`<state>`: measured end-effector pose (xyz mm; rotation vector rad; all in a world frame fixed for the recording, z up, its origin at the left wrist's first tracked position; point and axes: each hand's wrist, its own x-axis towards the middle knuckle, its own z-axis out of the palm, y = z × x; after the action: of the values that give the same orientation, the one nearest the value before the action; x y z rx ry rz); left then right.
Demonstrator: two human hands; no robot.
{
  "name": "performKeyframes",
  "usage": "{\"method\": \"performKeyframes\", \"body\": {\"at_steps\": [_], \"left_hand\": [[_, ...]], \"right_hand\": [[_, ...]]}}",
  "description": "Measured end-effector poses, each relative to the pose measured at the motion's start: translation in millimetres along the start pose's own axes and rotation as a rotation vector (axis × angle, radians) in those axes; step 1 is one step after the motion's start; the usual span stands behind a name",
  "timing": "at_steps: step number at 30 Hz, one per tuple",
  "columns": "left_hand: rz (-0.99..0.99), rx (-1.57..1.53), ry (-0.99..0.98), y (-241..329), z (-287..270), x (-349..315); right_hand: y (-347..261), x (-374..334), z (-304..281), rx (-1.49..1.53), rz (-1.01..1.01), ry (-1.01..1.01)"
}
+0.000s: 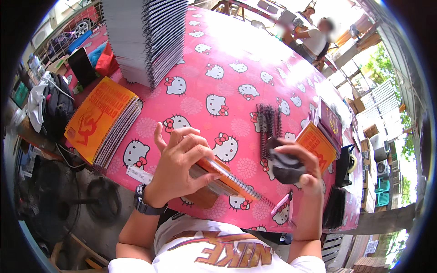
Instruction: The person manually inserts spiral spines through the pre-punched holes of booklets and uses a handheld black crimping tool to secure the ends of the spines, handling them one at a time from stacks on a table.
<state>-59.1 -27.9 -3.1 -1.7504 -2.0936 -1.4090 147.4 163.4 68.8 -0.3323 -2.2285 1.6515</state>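
My left hand point(184, 159) grips an orange notebook point(223, 170) on edge, thumb on the near side and fingers over the top. A spiral coil point(243, 185) runs along its edge, and the coil's loose end trails past the notebook to the right. Raised at the right, my right hand point(307, 168) has its fingers wrapped round a dark rounded object point(287, 166), too blurred to name. Below it lies a pink-handled tool point(281, 204), beside the coil's loose end. A brown flat piece point(202, 198) shows under the notebook.
A pink patterned table point(236, 118) carries a tall stack of spiral-bound books point(159, 45), an orange notebook stack point(102, 120) at left, loose black coils point(269, 120), and more orange notebooks point(315, 145) at right. A tape dispenser point(346, 166) stands near the right edge. People point(314, 38) are farther off.
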Motion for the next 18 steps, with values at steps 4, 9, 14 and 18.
{"method": "performKeyframes", "body": {"at_steps": [4, 9, 14, 18], "left_hand": [[-0.037, 0.048, 0.006, 2.4, 1.9, -6.6], [-0.049, 0.003, 0.086, 2.7, -1.9, -10.8], [0.007, -0.011, 0.112, -1.6, 0.2, -7.6], [0.014, -0.033, 0.138, -3.4, 0.5, -9.6]], "right_hand": [[29.3, -4.1, 39.4, 0.271, 0.06, -0.162], [65.2, 18.8, 45.3, 0.001, 0.091, -0.088], [48.6, 31.0, 48.2, -0.04, 0.123, -0.127], [33.8, 26.3, 51.1, 0.299, 0.012, -0.217]]}}
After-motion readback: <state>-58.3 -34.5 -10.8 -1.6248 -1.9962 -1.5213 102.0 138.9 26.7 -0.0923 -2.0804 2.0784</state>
